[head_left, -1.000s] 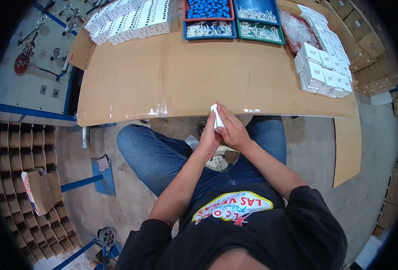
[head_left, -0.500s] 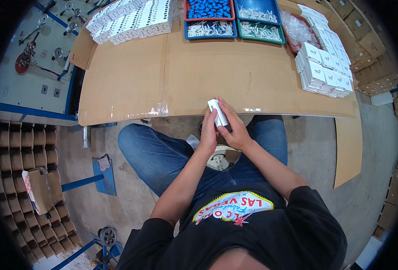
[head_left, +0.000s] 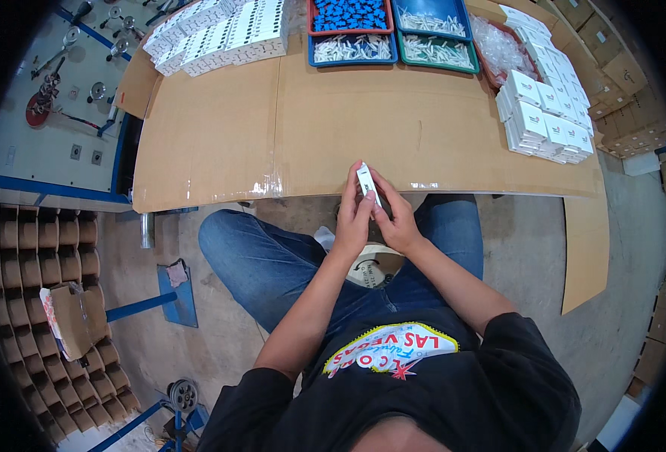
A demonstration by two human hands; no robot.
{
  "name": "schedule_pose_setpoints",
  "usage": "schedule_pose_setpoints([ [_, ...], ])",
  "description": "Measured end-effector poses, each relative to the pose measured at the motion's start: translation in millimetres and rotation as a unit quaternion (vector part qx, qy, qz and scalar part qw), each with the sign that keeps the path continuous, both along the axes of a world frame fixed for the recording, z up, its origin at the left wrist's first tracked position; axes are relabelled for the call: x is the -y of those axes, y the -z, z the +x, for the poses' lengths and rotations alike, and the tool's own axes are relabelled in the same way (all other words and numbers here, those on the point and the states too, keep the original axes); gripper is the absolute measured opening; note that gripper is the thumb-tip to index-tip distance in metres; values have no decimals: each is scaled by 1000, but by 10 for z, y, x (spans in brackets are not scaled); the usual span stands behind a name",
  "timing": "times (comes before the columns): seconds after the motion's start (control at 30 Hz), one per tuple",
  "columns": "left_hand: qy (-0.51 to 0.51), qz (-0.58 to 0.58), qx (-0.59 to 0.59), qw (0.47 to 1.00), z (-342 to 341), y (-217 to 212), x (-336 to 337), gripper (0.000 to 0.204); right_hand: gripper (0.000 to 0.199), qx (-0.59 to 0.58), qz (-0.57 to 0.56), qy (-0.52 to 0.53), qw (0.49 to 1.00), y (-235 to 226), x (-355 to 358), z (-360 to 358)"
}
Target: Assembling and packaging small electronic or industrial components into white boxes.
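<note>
Right at the near edge of the cardboard-covered counter (head_left: 220, 143), the person holds a small white box (head_left: 368, 184) between both hands. The left hand (head_left: 352, 222) is wrapped around the box's left side, fingers reaching up along it, and the right hand (head_left: 399, 222) pinches its lower right side, so both hands are closed on it and neither is free. The box stands tilted, its upper end leaning toward the counter, just above the person's lap.

Judging by its look, the box is thin folded card: light, fairly stiff along its edges but easy to dent on its broad faces, and smooth enough to slip if held loosely. A hold on the long edges near the middle, as here, looks safest; pressure on the flat faces could crush it.

Far across the counter from the box stand a red tray of blue parts (head_left: 350, 14), a blue tray of white parts (head_left: 353, 48) and a green tray (head_left: 437, 53). To the box's upper right lies a stack of white boxes (head_left: 544, 124); to its upper left, rows of flat white cartons (head_left: 220, 34).
</note>
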State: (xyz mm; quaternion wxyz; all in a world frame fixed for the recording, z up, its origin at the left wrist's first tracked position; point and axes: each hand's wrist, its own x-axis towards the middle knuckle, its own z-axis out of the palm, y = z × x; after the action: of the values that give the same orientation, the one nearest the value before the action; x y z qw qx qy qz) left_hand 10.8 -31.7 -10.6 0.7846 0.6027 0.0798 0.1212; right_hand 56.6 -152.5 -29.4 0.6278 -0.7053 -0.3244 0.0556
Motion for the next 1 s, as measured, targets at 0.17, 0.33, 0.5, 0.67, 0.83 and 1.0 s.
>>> schedule_pose_setpoints([
  [0.17, 0, -24, 7, 1000, 26, 68, -16, 59, 55, 1, -16, 3, 1000, 9, 14, 24],
  [0.33, 0, -30, 6, 1000, 25, 126, -7, 57, 50, 16, -25, -18, 999, 7, 27, 46],
  [0.5, -10, -13, 17, 1000, 28, 176, 16, 56, 50, 12, -18, -21, 1000, 34, 39, 50],
  [0.67, -18, 40, 18, 999, 11, 243, 8, 56, 51, 18, -28, -25, 999, 17, 58, 48],
  [0.83, -7, 18, 17, 1000, -17, 222, -8, 56, 50, 21, -34, -29, 999, -8, 75, 35],
  [1.0, -1, -12, 7, 1000, -33, 214, -6, 55, 48, 14, -24, -36, 999, -10, 79, 37],
])
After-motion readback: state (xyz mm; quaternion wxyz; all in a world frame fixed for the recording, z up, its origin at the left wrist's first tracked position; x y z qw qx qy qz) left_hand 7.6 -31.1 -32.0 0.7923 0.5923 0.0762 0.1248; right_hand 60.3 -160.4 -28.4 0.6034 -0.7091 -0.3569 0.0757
